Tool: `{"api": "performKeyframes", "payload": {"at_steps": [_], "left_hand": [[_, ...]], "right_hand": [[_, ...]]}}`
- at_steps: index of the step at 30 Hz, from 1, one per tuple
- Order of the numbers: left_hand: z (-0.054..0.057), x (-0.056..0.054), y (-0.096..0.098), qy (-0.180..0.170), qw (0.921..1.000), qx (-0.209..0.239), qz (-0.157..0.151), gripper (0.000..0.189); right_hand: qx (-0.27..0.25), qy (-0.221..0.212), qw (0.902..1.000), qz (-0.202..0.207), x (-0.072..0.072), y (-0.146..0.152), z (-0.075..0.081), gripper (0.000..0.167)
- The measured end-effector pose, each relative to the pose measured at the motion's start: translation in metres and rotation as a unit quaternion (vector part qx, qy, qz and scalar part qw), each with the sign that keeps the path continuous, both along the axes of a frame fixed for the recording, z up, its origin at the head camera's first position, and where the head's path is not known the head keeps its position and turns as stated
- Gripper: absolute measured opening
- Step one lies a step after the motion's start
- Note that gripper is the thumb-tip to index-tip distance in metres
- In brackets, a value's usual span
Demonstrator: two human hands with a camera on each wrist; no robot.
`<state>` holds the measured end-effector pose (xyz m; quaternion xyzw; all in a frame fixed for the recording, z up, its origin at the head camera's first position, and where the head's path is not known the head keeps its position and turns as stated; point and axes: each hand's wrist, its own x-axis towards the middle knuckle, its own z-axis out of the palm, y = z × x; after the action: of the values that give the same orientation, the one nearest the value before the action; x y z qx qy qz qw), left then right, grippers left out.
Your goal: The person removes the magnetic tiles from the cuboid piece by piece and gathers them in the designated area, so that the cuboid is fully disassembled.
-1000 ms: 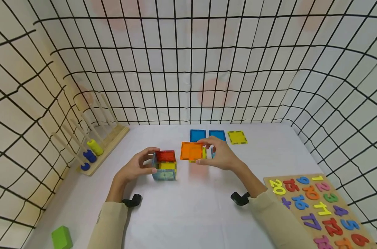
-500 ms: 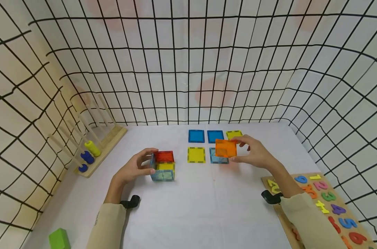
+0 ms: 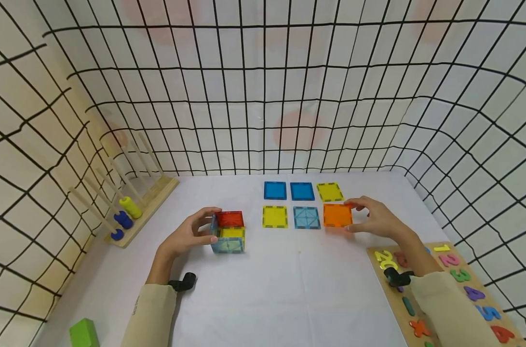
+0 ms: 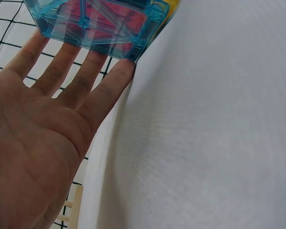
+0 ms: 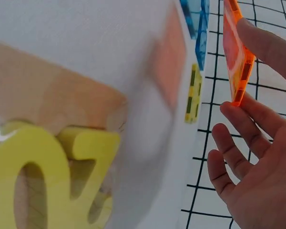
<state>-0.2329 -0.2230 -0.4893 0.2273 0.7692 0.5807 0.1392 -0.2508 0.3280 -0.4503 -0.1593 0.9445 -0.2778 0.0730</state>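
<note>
My left hand [image 3: 188, 233] spans the left side of a small open-topped box of magnetic tiles [image 3: 229, 245], thumb at its front corner and fingers at its back one. The box has a red back wall, a yellow bottom and light blue walls; its light blue tile [image 4: 83, 21] meets my fingertips in the left wrist view. An orange square magnetic tile [image 3: 337, 215] is pinched by its right edge in my right hand [image 3: 377, 219]. In the right wrist view the orange tile [image 5: 238, 57] is between thumb and forefinger, off the table, its orange shadow on the cloth.
Two blue tiles [image 3: 275, 190] and a yellow tile [image 3: 330, 192] lie in a back row. Before them lie another yellow tile [image 3: 275, 217] and a light blue tile [image 3: 306, 218]. A wooden peg rack [image 3: 152, 202], a number board [image 3: 386, 289] and a green block [image 3: 84, 332] stand around.
My right hand has carried the orange tile rightward, from above the front yellow tile to right of the light blue one. The left hand has stayed on the box.
</note>
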Motion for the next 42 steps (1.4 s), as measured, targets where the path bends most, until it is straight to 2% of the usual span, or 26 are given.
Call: {"api": "performKeyframes", "payload": {"at_steps": [8, 22, 30, 36, 42], "left_hand": [[0.0, 0.0, 0.001, -0.004, 1.0, -0.005, 0.002, 0.079], [-0.002, 0.0, 0.003, -0.002, 1.0, -0.005, 0.0, 0.077], [0.0, 0.0, 0.004, 0.0, 1.0, -0.005, 0.003, 0.075], [-0.001, -0.001, 0.002, 0.001, 1.0, -0.009, 0.002, 0.076], [-0.005, -0.001, -0.006, 0.008, 0.9999, -0.008, -0.006, 0.071]], "right_hand": [[0.023, -0.026, 0.9991, -0.022, -0.005, 0.009, -0.012, 0.081], [0.021, -0.067, 0.9968, -0.039, -0.019, 0.016, -0.028, 0.082], [0.029, -0.074, 0.9966, -0.02, -0.023, 0.018, -0.028, 0.08], [0.031, -0.077, 0.9962, -0.025, -0.023, 0.017, -0.023, 0.085], [-0.024, -0.043, 0.9984, -0.026, -0.017, 0.0, -0.014, 0.071]]}}
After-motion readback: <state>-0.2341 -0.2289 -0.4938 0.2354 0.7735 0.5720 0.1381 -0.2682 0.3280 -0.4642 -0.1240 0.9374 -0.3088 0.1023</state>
